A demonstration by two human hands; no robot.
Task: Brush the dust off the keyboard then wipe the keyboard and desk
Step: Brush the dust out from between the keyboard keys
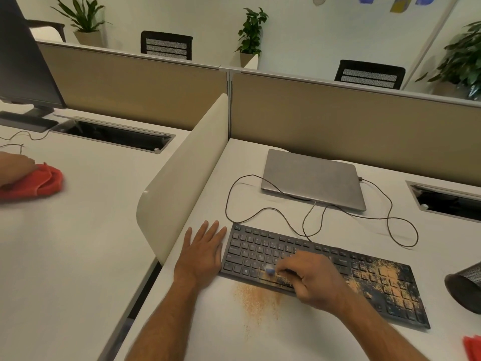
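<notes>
Smooth white desk fills the lower frame, split by a rounded cream divider panel and backed by two tan fabric partitions. Beyond them stand two black mesh chairs and four potted plants, the one at the far right cut off by the frame edge.

At centre right lies one closed, matte silver laptop, its thin dark cable looping across the desk. Below it sits the flat black keyboard, at lower centre and angled toward the lower right, its right half speckled with grainy orange-brown dust. A second patch of the same dust spreads on the desk just in front of the keyboard.

The left hand rests flat, fingers straight, on the desk against the keyboard's left end. The right hand curls round a small brush over the lower keys; only a blurred bluish-white tip shows, the handle hidden in the fist.

A dark mesh container at right is cut off. At far left, another person's hand presses a red cloth; a second red cloth peeks in at lower right.
</notes>
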